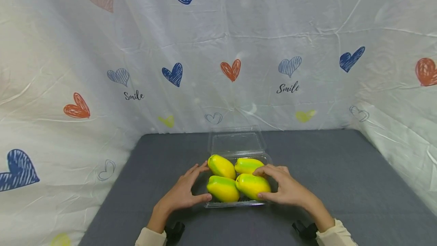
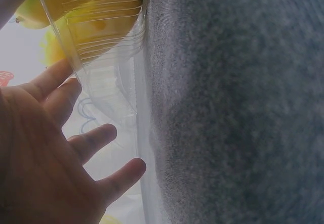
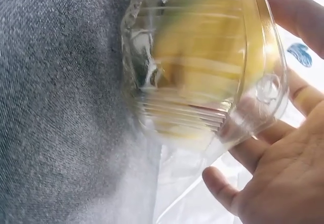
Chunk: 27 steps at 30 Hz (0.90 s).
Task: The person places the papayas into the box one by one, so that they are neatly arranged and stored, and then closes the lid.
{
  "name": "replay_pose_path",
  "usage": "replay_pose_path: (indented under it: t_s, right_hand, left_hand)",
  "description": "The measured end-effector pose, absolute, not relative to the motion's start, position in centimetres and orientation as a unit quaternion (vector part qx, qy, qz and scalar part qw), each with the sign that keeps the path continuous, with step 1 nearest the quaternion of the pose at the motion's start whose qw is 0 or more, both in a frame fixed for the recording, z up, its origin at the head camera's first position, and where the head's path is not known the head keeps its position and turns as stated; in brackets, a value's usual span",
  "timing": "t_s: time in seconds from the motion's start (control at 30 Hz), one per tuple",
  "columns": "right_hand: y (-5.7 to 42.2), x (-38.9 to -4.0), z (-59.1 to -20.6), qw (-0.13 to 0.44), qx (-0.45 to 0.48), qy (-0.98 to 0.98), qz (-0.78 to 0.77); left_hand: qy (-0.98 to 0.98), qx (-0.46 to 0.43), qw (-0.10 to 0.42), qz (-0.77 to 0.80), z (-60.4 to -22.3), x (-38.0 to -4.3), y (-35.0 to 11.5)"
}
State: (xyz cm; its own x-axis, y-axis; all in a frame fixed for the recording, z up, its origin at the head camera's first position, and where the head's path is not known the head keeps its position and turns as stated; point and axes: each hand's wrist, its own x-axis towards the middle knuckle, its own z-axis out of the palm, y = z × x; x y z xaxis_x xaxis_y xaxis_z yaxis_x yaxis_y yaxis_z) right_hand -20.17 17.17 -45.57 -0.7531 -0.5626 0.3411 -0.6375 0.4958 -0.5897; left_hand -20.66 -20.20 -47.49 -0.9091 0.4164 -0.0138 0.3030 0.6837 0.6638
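Four yellow-green fruits lying two by two in a clear plastic tray on a grey-covered bench.
Left hand: grip spread, fingers splayed at the tray's left side. Right hand: thumb and forefinger curled round the front-right fruit. Hazards, judged from where I stand: a sideways squeeze could roll a rounded fruit over the low rim; hard pressure might buckle the thin wall. Materials: glossy, smooth, egg-shaped skins; ribbed, see-through plastic, its lid open behind; matt, flecked cloth beneath.
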Motion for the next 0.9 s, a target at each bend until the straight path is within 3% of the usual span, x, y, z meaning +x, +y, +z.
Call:
replay_pose_path:
  t_s: [0.27,0.5,0.9]
  right_hand:
    - [17.5,-20.3,-45.5,0.041,0.356,-0.864,0.353]
    - [17.8,-20.6,-45.6,0.073,0.345,-0.856,0.379]
    - [19.0,-22.0,-46.3,0.116,0.232,-0.863,0.433]
  left_hand:
    - [0.915,0.197,0.083,0.343,-47.5,-20.8,-20.2]
    - [0.915,0.195,0.084,0.344,-47.4,-20.7,-20.2]
    - [0.914,0.196,0.085,0.346,-47.6,-20.8,-20.2]
